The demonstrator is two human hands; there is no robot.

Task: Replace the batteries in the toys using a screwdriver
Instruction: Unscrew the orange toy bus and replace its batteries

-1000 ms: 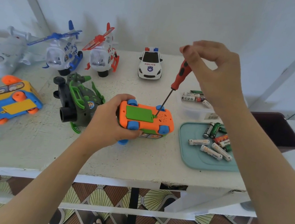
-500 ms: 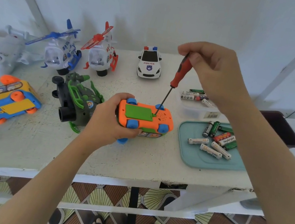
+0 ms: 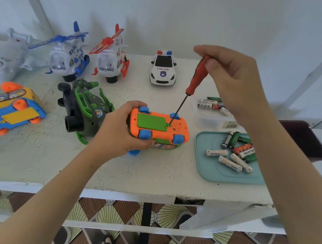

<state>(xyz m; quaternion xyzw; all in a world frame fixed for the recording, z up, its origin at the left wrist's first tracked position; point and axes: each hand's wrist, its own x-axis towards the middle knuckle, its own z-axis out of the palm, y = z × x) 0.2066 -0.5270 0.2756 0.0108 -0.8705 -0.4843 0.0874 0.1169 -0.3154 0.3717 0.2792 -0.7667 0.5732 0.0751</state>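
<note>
An orange toy car with blue wheels lies upside down on the white table, its green battery cover facing up. My left hand grips the car's left end. My right hand pinches the top of a red-handled screwdriver. The tool's tip rests at the right edge of the green cover. Loose batteries lie on a teal tray to the right.
More batteries fill a clear tub behind the tray. A green-black toy, a blue-yellow bus, two helicopters, a white plane and a police car stand left and back. A dark bin sits at right.
My right hand has turned on the screwdriver handle, its fingers shifting round the top. The car and my left hand have stayed in place.
</note>
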